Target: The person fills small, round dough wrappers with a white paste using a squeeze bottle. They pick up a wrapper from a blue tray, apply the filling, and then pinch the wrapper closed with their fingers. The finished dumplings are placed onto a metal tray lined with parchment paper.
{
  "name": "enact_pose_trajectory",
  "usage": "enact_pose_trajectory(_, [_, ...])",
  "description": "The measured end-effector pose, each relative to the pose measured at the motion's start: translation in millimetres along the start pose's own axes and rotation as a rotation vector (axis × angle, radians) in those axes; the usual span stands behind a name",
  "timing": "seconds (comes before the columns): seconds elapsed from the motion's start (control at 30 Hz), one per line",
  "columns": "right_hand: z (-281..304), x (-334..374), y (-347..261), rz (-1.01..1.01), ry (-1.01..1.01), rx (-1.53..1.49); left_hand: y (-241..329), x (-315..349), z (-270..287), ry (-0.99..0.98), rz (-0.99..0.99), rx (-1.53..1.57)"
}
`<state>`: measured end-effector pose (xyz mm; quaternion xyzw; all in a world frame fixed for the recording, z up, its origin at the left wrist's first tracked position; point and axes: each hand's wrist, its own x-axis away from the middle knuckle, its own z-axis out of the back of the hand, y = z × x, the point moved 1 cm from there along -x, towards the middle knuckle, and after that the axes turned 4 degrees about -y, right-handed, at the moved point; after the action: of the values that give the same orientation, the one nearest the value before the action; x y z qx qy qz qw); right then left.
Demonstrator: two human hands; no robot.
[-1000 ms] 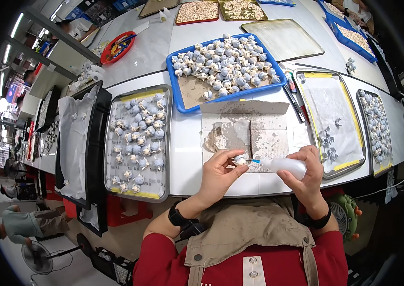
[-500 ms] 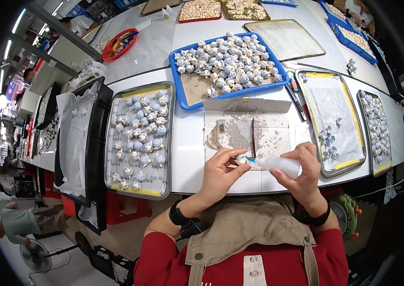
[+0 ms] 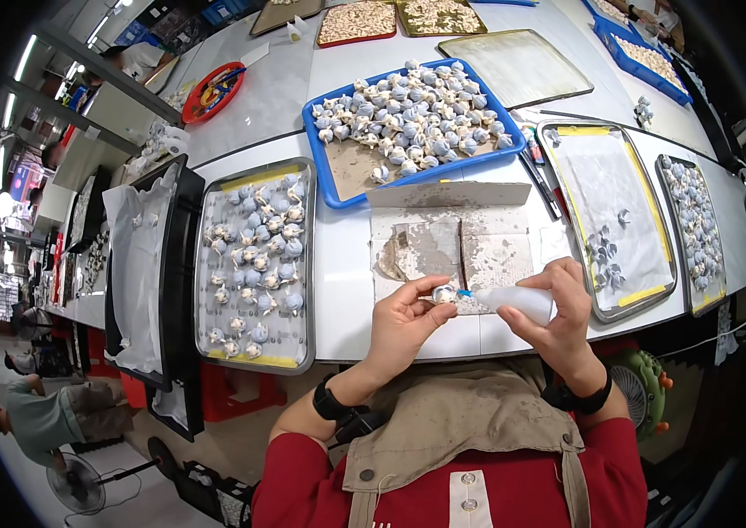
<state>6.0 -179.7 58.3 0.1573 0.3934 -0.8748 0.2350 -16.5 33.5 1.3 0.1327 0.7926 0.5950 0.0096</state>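
Between the thumb and fingers of my left hand [image 3: 406,324] is a small blue-and-white round figurine piece [image 3: 443,294]. My right hand [image 3: 558,310] grips a translucent white squeeze bottle [image 3: 518,302], tipped on its side. Its blue nozzle [image 3: 466,293] points left at the piece; whether they touch I cannot tell. Both hands are over the near edge of a stained, opened cardboard sheet [image 3: 500,242]. Beyond it, a blue tray [image 3: 331,183] bears many similar pieces. A metal tray [image 3: 215,295] on the left carries more of them on a printed liner.
On the right, a lined metal tray [image 3: 597,172] holds several small grey-blue parts, with a filled tray [image 3: 692,220] past it. A black crate [image 3: 178,255] stands far left. A red basket [image 3: 215,92] and a bare metal tray [image 3: 518,66] lie farther back.
The bottle's nozzle has drawn slightly back from the piece in my left hand. The view has shifted a little; both hands keep their holds.
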Motion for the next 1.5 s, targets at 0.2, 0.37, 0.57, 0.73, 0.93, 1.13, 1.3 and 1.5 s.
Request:
enact_pose_trajectory(0.2, [-0.9,1.2,5.6,-0.065,0.008,-0.067,1.0,-1.7,6.6,0.004,0.044,0.067])
enact_pose_trajectory(0.37, [-21.0,7.1,34.2,-0.402,0.035,-0.175,2.1,-5.0,12.6,0.015,0.077,0.132])
enact_pose_trajectory(0.57, [-27.7,5.2,60.4,-0.442,-0.107,-0.164,17.2,-5.9,11.9,-0.251,-0.104,0.037])
enact_pose_trajectory(0.73, [42.3,0.1,96.8,-0.287,-0.125,0.376,15.1,-12.5,5.7,-0.275,-0.048,0.082])
enact_pose_trajectory(0.93, [66.6,3.3,120.8,-0.261,-0.27,0.545,8.0,-19.2,-8.7,-0.203,0.071,0.08])
enact_pose_trajectory(1.13, [43.6,-10.5,78.4,-0.187,-0.007,0.044,-3.2,-23.3,-14.1,-0.153,0.116,0.116])
enact_pose_trajectory(1.3, [-9.6,1.5,34.9,-0.143,-0.001,-0.402,-11.1,-24.2,-19.0,-0.111,0.129,0.147])
enact_pose_trajectory(1.5, [-42.1,6.1,14.9,-0.128,0.017,-0.522,-10.5,-17.2,-18.9,-0.113,0.147,0.212])
